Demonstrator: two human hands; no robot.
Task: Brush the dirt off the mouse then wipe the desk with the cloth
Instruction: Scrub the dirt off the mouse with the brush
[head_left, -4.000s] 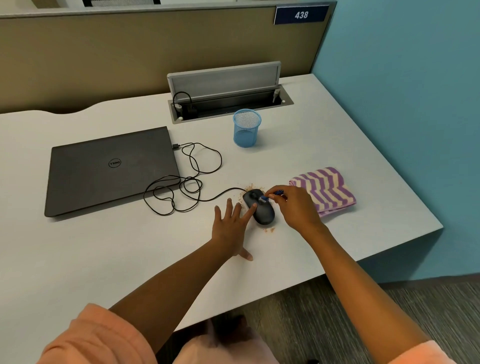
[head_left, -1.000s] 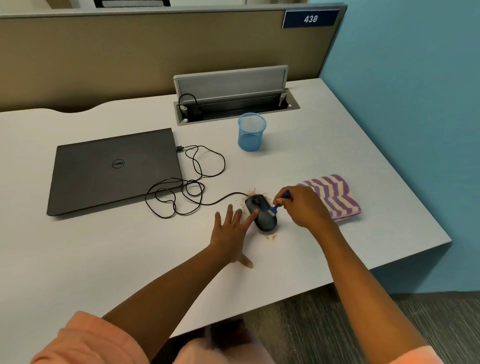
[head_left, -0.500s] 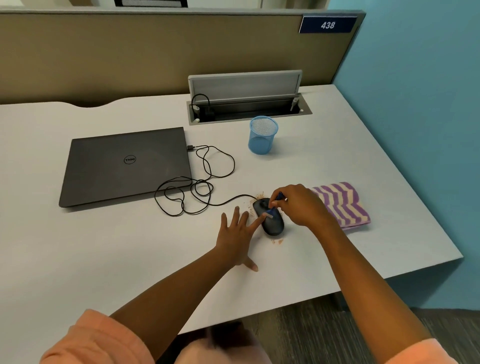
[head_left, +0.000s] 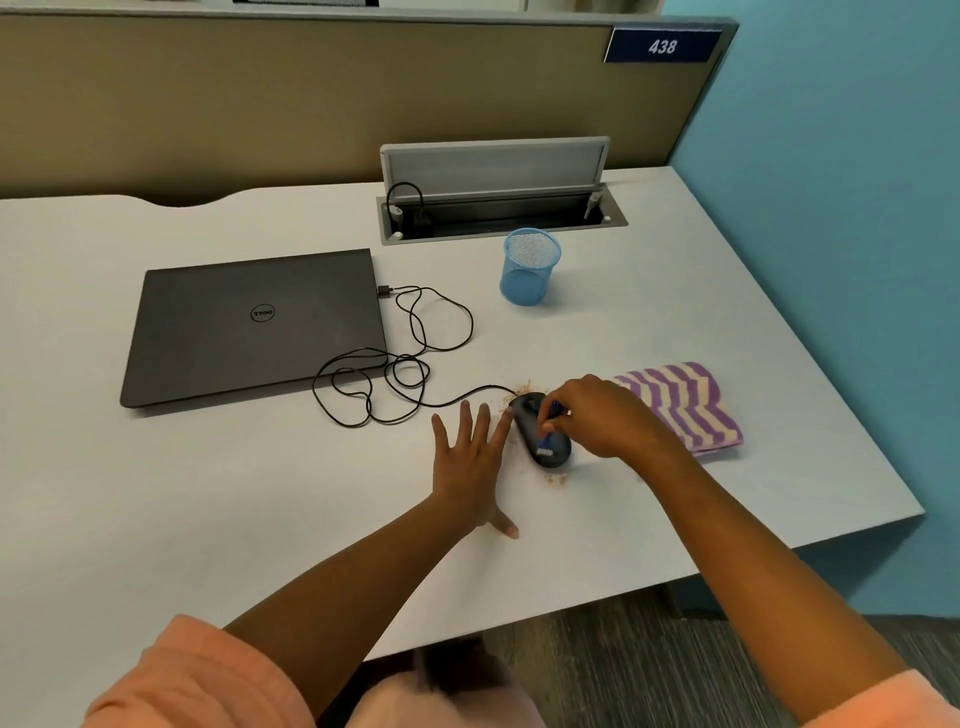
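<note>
A black wired mouse (head_left: 530, 423) lies on the white desk (head_left: 208, 493), with brown crumbs (head_left: 556, 479) scattered in front of it and behind it. My right hand (head_left: 605, 415) pinches a small blue brush (head_left: 546, 441) whose bristles rest on the near end of the mouse. My left hand (head_left: 470, 462) lies flat on the desk with spread fingers, its index fingertip touching the mouse's left side. A folded purple and cream striped cloth (head_left: 685, 402) lies just right of my right hand.
A closed dark laptop (head_left: 254, 322) lies at the left, with the looped mouse cable (head_left: 395, 364) beside it. A blue mesh cup (head_left: 530, 273) stands behind the mouse, in front of an open cable tray (head_left: 498, 218). The desk edge and blue wall are to the right.
The brush has moved from the mouse's far part to its near end. My left hand has stayed flat against the mouse. The camera has shifted a little.
</note>
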